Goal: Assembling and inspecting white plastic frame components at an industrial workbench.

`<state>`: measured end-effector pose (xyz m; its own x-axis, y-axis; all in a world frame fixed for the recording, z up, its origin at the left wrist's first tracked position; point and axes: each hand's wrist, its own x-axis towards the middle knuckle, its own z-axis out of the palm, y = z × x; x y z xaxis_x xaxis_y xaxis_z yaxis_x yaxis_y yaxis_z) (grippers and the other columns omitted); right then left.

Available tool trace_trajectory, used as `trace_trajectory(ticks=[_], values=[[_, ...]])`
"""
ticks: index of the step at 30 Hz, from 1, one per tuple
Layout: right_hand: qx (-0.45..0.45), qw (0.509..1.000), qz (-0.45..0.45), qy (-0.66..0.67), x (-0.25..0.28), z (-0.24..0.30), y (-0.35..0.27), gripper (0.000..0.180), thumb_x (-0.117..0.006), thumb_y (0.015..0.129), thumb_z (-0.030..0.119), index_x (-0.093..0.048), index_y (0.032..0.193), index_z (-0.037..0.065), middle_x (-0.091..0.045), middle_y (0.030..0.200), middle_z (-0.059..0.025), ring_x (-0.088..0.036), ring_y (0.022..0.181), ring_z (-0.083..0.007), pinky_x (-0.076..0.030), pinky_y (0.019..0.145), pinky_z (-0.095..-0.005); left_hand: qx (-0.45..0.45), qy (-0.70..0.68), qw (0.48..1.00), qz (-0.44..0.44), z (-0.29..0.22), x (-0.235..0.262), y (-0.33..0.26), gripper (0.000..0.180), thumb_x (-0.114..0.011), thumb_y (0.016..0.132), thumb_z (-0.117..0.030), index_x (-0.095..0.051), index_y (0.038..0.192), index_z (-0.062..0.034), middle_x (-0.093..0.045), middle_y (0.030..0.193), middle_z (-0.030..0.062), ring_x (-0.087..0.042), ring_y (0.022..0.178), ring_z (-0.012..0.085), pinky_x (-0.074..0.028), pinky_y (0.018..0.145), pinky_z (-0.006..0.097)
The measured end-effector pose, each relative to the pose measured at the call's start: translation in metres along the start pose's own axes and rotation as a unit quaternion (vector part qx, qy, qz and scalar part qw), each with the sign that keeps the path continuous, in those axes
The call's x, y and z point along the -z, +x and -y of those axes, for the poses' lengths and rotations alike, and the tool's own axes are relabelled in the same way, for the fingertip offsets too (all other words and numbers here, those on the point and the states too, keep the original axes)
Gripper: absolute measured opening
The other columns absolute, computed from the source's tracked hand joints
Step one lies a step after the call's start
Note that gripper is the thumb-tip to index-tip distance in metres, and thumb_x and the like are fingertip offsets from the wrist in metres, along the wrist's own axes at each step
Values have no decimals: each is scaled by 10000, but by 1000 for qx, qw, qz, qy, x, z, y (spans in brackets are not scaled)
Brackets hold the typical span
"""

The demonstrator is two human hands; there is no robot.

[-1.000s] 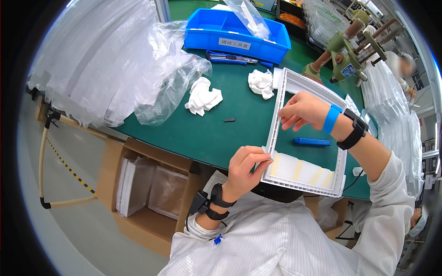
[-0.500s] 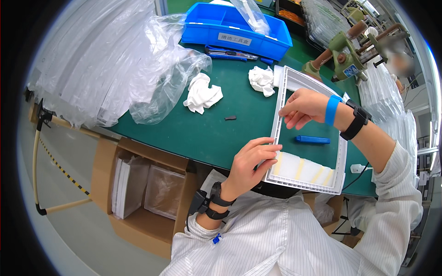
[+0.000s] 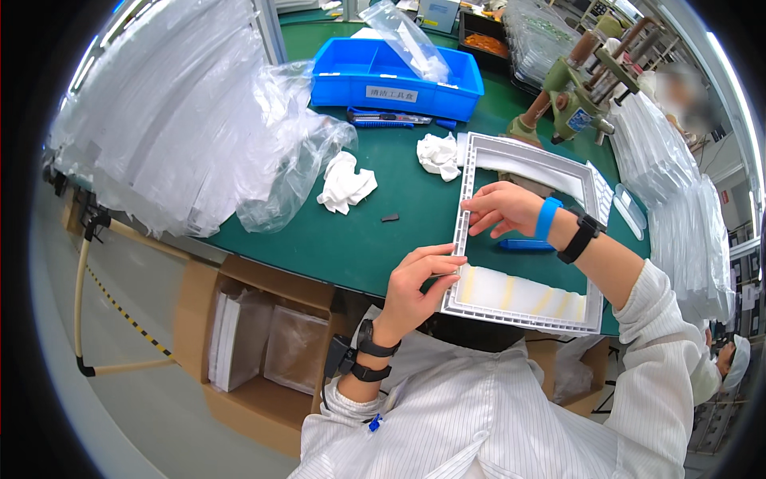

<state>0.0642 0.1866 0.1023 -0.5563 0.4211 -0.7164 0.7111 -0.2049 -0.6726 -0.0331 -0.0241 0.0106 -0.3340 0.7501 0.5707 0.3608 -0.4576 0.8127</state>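
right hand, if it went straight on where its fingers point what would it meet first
Most likely the left rail of the white frame: the right hand points leftward with its fingertips right at that rail, though depth is hard to judge from this view.

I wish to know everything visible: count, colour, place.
Rectangular plastic frame: one, whitish, at both hands.
Foam sheet: one, white and yellow, frame's near end.
Long bar: one, blue, within frame opening.
Crumpled wads: two, white, left of frame.
Tabletop: one, green, centre.
Small strip: one, dark, tabletop middle.
Divided plastic bin: one, blue, tabletop's far side.
Plastic bag: one, clear, in bin.
Cutter: at least one, blue, before bin.
Metal press: one, green, upper right.
Large wrapped stacks: two, translucent, both sides.
Cardboard boxes: at least two, brown, below tabletop.
Left hand: one, black wristbands, at left rail.
Right hand: one, blue and black wristbands, same rail.
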Motion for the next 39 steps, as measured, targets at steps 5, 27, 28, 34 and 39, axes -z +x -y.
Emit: trace_trajectory(ticks=[5, 27, 28, 34, 39], values=[[21, 999, 18, 26, 3, -7, -7, 332, -716, 897, 357, -613, 1062, 88, -661, 972, -44, -704, 819, -139, -501, 579, -244, 58, -59, 996, -20, -5, -6, -4, 122, -715, 814, 32, -674, 916, -22, -733, 1039, 104, -642, 1138, 278, -531, 887, 358], [471, 861, -176, -69, -62, -149, -186, 221, -589, 922, 74, -627, 1127, 3, -624, 866, -136, -643, 732, -302, -512, 658, -339, 118, -42, 984, 124, -135, -54, -8, 354, -635, 810, 137, -715, 1129, 4, -717, 1095, 191, -707, 1002, 250, -568, 850, 299], [483, 849, -200, -80, -62, -153, -186, 200, -604, 915, 79, -636, 1099, 8, -622, 841, -129, -636, 708, -304, -504, 628, -344, 95, 4, 985, 141, -137, -57, -8, 346, -650, 800, 130, -720, 1115, 5, -724, 1081, 177, -718, 972, 239, -575, 821, 286], [504, 821, -248, -101, -60, -165, -186, 117, -659, 874, 62, -652, 986, 27, -605, 769, -111, -613, 646, -300, -477, 554, -358, 53, 107, 981, 153, -147, -70, -10, 308, -693, 764, 107, -738, 1052, 6, -746, 1015, 137, -743, 856, 208, -584, 728, 246], [530, 790, -285, -117, -62, -169, -182, 139, -687, 816, 17, -649, 949, 31, -567, 727, -104, -583, 607, -285, -459, 529, -360, 73, 125, 981, 125, -150, -79, -12, 312, -718, 743, 78, -742, 1044, -4, -752, 975, 123, -744, 828, 189, -583, 714, 246]])
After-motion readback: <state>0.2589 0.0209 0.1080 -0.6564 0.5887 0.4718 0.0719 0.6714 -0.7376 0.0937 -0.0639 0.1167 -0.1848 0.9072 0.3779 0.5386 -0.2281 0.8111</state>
